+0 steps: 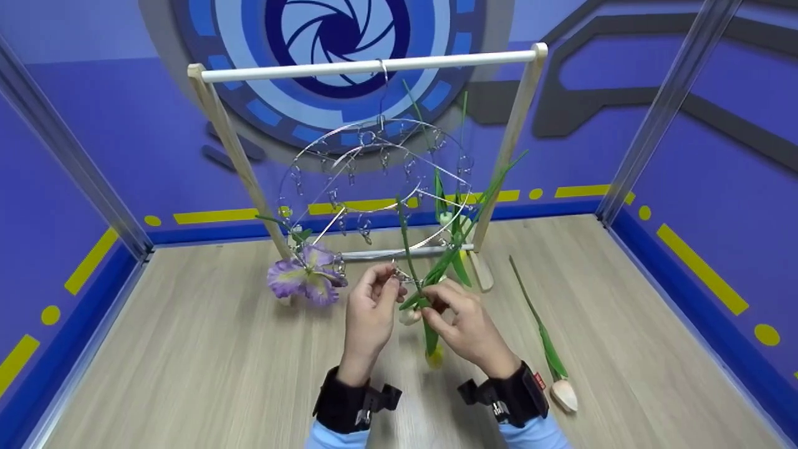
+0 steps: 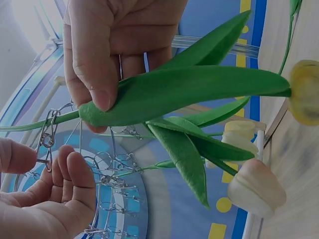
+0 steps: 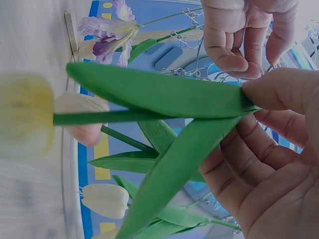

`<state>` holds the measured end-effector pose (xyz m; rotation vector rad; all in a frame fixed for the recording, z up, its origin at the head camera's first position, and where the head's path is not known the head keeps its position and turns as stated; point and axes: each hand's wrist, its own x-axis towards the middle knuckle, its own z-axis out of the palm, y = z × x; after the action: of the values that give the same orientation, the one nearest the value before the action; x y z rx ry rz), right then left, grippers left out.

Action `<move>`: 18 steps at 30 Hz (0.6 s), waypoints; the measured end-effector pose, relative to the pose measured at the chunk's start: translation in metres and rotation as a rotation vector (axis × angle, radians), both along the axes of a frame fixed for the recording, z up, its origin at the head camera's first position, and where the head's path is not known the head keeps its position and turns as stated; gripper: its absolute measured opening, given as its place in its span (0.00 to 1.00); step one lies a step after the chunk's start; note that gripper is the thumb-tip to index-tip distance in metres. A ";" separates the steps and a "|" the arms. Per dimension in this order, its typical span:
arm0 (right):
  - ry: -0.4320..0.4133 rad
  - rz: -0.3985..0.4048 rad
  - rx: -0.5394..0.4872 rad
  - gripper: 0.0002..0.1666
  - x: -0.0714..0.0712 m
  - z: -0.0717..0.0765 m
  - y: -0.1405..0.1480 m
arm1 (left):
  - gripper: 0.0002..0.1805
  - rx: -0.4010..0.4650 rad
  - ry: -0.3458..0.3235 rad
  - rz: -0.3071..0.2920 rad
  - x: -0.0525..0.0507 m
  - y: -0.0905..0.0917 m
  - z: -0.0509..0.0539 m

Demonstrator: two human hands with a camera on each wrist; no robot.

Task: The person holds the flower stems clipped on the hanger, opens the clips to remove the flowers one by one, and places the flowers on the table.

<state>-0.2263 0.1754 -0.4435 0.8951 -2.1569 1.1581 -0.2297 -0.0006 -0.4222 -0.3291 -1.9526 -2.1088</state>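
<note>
My left hand [image 1: 372,305] pinches a wire clip [image 2: 47,139] between thumb and fingers, under the round metal hanger [image 1: 340,128]. My right hand [image 1: 464,324] pinches a yellow tulip [image 2: 305,92] by its stem at the base of the leaves, blossom hanging down. In the left wrist view, the clip's far end meets the green stem [image 2: 22,127]; whether it has closed round it I cannot tell. Behind the held tulip, a pale pink-white tulip [image 2: 256,186] and a white tulip [image 3: 104,200] hang head down from the hanger's right side.
A wooden rack with a white top bar [image 1: 280,72] carries the hanger, which has several dangling clips. A purple iris [image 1: 305,277] hangs at its left. On the table [image 1: 218,349] to the right lies a pale tulip [image 1: 564,396]. Blue panels enclose the back and sides.
</note>
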 end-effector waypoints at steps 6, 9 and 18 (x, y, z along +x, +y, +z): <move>-0.030 -0.022 -0.023 0.13 0.001 0.000 0.000 | 0.08 -0.091 0.013 0.011 0.000 -0.005 0.000; -0.036 -0.018 -0.031 0.12 0.001 0.000 0.001 | 0.07 -0.118 0.049 0.032 -0.001 -0.007 0.000; -0.014 -0.035 -0.017 0.11 -0.001 -0.001 0.002 | 0.07 -0.190 0.089 0.069 -0.001 -0.011 0.000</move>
<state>-0.2276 0.1773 -0.4445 0.8408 -2.1624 1.1667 -0.2305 -0.0119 -0.4222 -0.3784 -2.0852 -1.8391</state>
